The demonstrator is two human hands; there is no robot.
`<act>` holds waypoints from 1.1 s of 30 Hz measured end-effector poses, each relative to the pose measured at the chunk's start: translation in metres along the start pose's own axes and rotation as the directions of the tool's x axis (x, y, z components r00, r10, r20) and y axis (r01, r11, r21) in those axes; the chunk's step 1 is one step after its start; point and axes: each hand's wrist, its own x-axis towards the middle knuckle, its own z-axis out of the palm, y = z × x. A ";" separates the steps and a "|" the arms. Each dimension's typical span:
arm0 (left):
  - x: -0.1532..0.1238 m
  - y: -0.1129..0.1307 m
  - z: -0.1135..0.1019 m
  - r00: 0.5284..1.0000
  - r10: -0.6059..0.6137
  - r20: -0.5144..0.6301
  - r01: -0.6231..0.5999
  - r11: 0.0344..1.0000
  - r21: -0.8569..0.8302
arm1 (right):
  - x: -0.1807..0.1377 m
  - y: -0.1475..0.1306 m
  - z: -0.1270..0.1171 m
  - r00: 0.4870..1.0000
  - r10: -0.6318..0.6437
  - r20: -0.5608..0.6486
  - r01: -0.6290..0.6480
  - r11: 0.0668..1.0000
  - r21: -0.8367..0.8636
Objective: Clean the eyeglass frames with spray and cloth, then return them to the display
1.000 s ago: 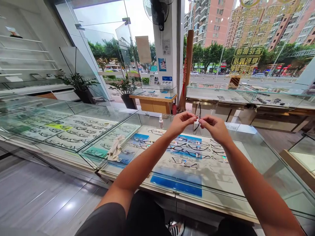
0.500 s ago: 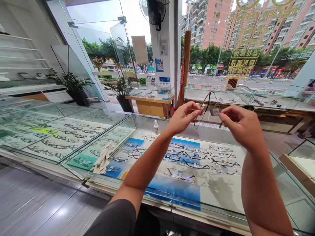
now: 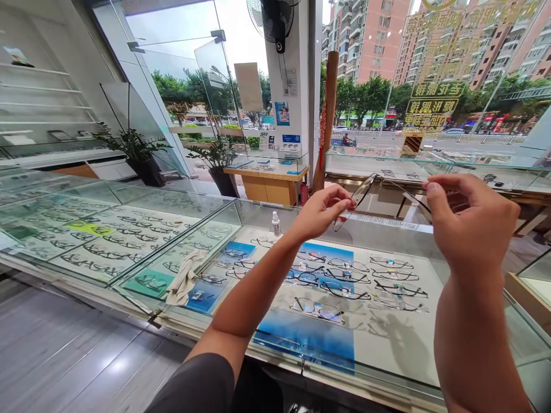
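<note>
A thin, dark-framed pair of eyeglasses [image 3: 365,192] is held up above the glass display counter. My left hand [image 3: 321,212] is closed, pinching the near part of the frame between thumb and fingertips. One temple stretches right to my right hand [image 3: 471,212], whose thumb and curled fingers meet around its end; the exact contact is partly hidden. Beneath, several rows of eyeglasses [image 3: 344,289] lie inside the counter [image 3: 390,347] on white and blue panels. A small white bottle [image 3: 275,222] stands left of my left hand, and a crumpled beige cloth [image 3: 186,278] lies farther left.
More glass cases [image 3: 129,229] with eyeglasses extend left. Across the aisle are a wooden-based display table [image 3: 267,186] and another glass case [image 3: 387,163] by the window. Potted plants [image 3: 219,166] stand near the glass door. A case corner [image 3: 529,287] juts in at right.
My right hand has moved right and nearer, and the temple now angles out toward it. The small grey tag beside my right fingers is no longer visible. My left hand keeps its hold.
</note>
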 end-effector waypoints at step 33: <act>-0.004 0.009 0.003 0.980 0.014 -0.197 -0.024 0.998 -0.050 | -0.016 -0.020 0.031 0.916 -0.197 0.350 0.191 0.980 0.052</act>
